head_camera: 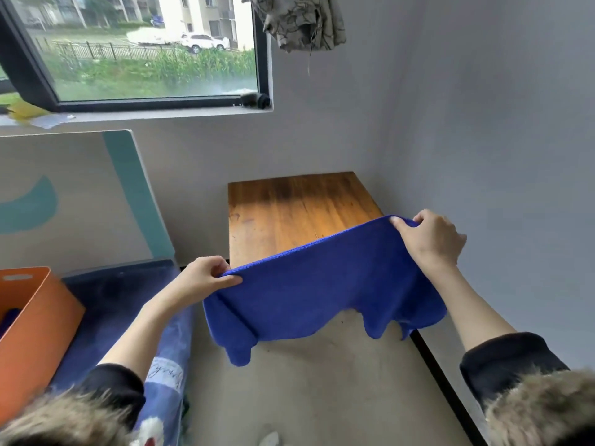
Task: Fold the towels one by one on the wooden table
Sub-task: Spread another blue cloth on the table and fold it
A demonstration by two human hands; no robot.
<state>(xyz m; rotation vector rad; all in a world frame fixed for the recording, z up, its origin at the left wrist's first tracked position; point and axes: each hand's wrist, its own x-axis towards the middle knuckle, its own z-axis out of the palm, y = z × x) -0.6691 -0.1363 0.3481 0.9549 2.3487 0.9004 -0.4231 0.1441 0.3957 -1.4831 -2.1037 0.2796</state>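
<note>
A blue towel (322,291) hangs stretched in the air between my hands, in front of the near edge of the wooden table (299,210). My left hand (206,275) pinches its upper left corner. My right hand (431,239) grips its upper right corner, held higher and farther. The towel's lower edge droops in uneven folds above the floor and hides the table's near edge.
An orange bin (35,323) stands at the left on a dark blue mat (112,300), with something blue inside. A white and teal board (80,194) leans against the wall under the window. Grey walls close in behind and right of the table.
</note>
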